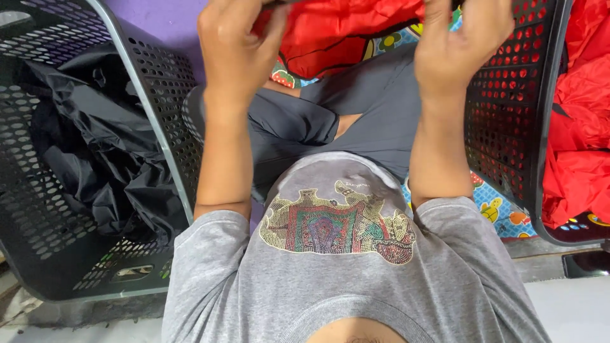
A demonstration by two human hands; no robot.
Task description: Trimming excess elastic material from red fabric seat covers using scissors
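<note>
Cloth [337, 28] — bright red, crumpled, between both raised hands

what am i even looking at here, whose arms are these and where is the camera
There is one picture, taken by a camera worn on a person's head and looking straight down, so you see their own grey shirt, their folded legs and both raised arms. There is no machine here.

The left hand and the right hand are lifted close to the camera, each with a closed grip on a red cloth stretched between them.

On the person's left stands a black perforated basket holding crumpled black fabric. On their right is another black basket holding more red fabric. Below is a colourful patterned mat.
</note>
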